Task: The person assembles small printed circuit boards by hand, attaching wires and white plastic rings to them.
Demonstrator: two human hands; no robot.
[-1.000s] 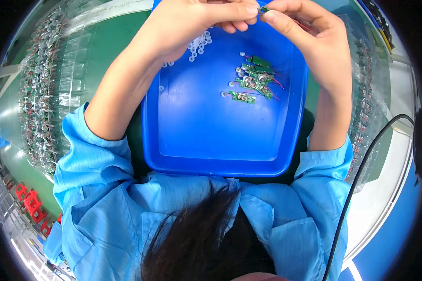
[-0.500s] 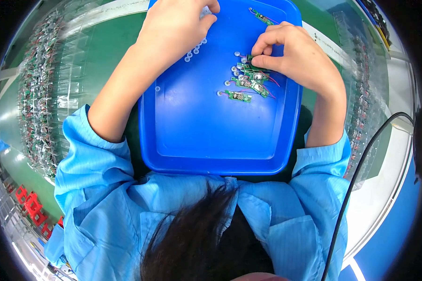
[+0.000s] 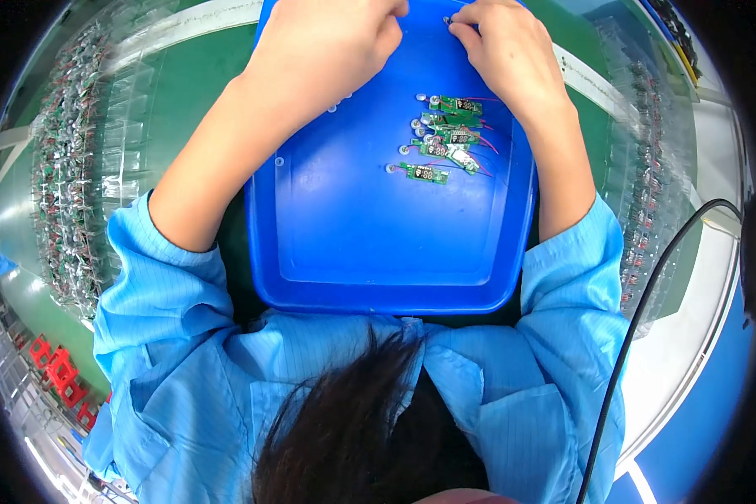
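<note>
Both hands work over the far end of a blue plastic tray (image 3: 328, 252). The right hand (image 3: 512, 59) has its fingertips pinched together on a tiny part — too small to identify. The left hand (image 3: 328, 50) is curled, its grip hidden. Small green circuit boards (image 3: 445, 139) lie just beside the right hand.

An electronics assembly workshop is showing here: clear trays of circuit boards (image 3: 63, 193) are lining the green bench (image 3: 193, 92), small green boards (image 3: 445, 139) are lying in a blue tray (image 3: 378, 252), and the worker is wearing a blue smock (image 3: 176, 336).
</note>
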